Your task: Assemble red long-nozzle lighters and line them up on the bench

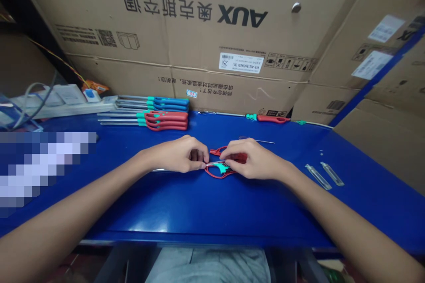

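Here — left hand [182, 154] and right hand [251, 159], knuckles up — both grips pinched on red lighter [219, 168].

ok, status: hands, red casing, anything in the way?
Left hand and right hand both at red casing, exact grip unclear. Casing open, teal trigger showing. Thin-shafted tool lies just beyond right hand.

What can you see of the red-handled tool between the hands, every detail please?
The red-handled tool has a plastic-looking red loop around a green trigger-like part. It lies sideways on or just over the blue table. The left hand has its fingertips at one end; the right hand covers the other, their grip unclear. A metallic rod shows beyond the left hand, any join hidden.
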The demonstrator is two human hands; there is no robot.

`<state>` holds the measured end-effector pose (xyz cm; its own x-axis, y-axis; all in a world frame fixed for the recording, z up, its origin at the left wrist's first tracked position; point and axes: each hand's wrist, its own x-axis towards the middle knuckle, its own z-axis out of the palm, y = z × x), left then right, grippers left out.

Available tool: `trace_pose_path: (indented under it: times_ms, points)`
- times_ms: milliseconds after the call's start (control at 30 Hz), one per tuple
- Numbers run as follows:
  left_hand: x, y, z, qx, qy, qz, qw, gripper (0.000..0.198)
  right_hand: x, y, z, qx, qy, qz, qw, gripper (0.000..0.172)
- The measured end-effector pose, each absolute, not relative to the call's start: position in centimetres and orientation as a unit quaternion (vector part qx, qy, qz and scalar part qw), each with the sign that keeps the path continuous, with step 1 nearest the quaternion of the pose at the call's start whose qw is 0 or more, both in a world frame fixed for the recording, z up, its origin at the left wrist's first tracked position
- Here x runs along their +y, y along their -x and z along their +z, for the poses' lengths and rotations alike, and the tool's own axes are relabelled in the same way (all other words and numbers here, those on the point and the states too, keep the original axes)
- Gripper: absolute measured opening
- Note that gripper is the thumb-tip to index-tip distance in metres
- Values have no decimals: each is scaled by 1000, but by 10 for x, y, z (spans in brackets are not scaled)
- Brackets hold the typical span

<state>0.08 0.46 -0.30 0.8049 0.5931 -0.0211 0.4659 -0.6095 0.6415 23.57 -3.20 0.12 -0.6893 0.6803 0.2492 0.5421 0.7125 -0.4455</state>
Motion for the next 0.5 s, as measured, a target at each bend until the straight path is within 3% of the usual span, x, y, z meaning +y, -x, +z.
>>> trace_pose_path:
  times_ms: [500]
  points:
    - [3,-2,-1,269,-914,89,292,18,-29,-235,-5,-907,365,140,154,19]
